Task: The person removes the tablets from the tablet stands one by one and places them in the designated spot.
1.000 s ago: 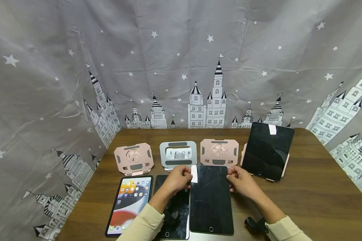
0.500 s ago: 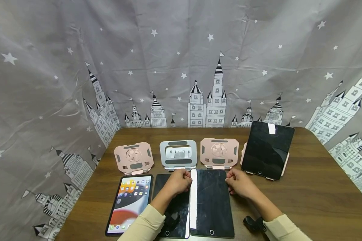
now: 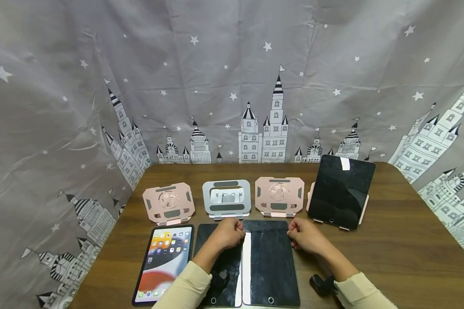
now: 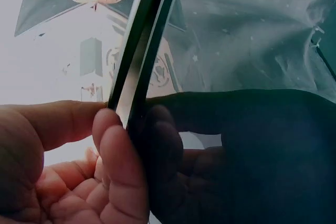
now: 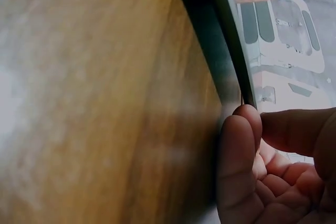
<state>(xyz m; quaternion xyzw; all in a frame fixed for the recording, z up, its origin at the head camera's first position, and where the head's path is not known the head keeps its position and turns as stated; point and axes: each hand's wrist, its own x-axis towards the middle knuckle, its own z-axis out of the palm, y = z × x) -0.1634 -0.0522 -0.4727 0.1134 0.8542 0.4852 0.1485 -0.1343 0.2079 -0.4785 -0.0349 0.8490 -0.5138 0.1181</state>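
A black tablet [image 3: 273, 262] with a round home button lies screen up in front of me, its button end nearest me. My left hand [image 3: 228, 235] pinches its far left edge between thumb and fingers. On the opposite edge, at the far right corner, my right hand [image 3: 308, 236] pinches it likewise. The right wrist view shows thumb and fingertips right at the tablet's thin rim [image 5: 236, 51], low over the wood. Close along its left side lies a second black tablet [image 3: 231, 264], partly hidden beneath my left forearm.
A tablet with a lit home screen [image 3: 169, 253] lies at the left. Behind stand a pink stand [image 3: 182, 195], a blue-grey stand [image 3: 247, 197] and another pink stand [image 3: 262, 197]. A black tablet [image 3: 340, 193] leans upright on a stand at the back right of the wooden table [image 3: 402, 240].
Both hands have lowered the tablet toward the table and drawn it slightly nearer me. The white reflection on its screen has lengthened and slid down its left side.
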